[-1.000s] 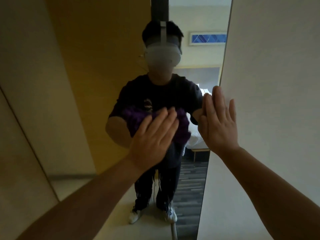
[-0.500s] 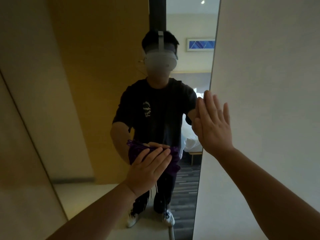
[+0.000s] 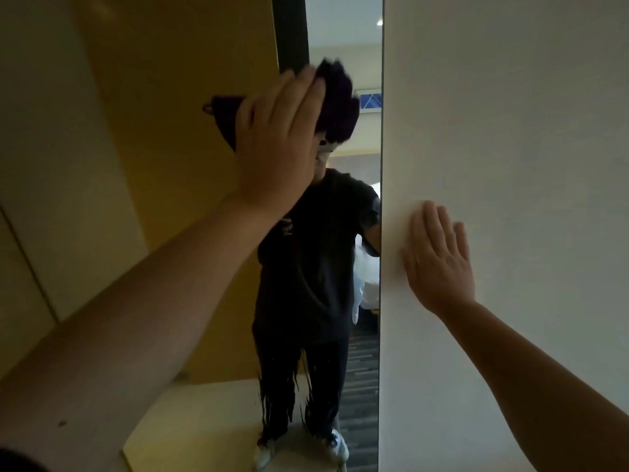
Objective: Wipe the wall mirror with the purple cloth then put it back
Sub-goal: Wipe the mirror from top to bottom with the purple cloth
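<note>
The tall wall mirror (image 3: 343, 260) fills the middle of the head view and reflects a person in dark clothes. My left hand (image 3: 277, 137) presses the purple cloth (image 3: 337, 103) flat against the upper part of the glass, fingers together and pointing up. The cloth sticks out to the left and right of my palm; the rest of it is hidden under the hand. My right hand (image 3: 439, 257) lies flat and spread on the white wall just right of the mirror's edge, holding nothing.
A white wall (image 3: 510, 131) borders the mirror on the right. Yellow-beige panels (image 3: 68, 165) run along the left. The glass reflects a pale floor, a dark striped carpet and a bed with white bedding.
My left hand has swept the cloth up the glass from waist height to head height of the reflection. My right hand has slid from the mirror's edge down onto the white wall.
</note>
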